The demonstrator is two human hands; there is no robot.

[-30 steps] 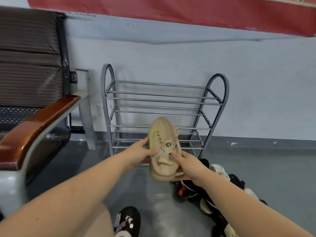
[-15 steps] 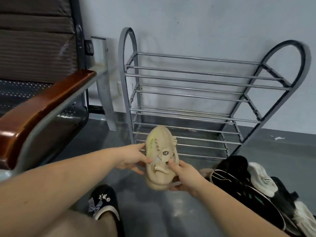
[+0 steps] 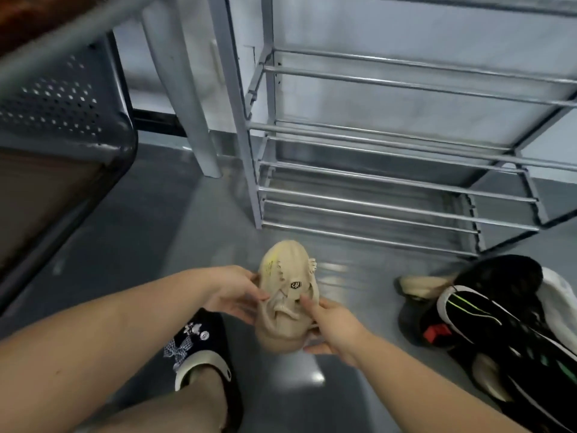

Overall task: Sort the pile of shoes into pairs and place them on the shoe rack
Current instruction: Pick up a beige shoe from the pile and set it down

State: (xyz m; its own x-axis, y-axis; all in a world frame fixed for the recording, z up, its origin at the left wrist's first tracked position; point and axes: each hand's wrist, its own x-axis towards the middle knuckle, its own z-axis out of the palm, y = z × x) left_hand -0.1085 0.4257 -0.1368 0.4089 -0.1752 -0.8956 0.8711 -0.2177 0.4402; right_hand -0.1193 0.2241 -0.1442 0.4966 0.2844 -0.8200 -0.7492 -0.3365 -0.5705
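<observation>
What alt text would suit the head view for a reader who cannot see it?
Both hands, left and right, hold a beige shoe above the grey floor, before a metal shoe rack. A pile of shoes lies to the right.

matt beige knit sneaker (image 3: 285, 295); grey metal shoe rack (image 3: 390, 179), satin tubes; glossy grey floor (image 3: 187, 239); perforated metal bench (image 3: 56, 101).

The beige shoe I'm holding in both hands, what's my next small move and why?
Probably carry the beige shoe forward onto the shoe rack's lowest bars: both hands, left hand and right hand, grip it just short of the rack, toe pointing at it.
</observation>
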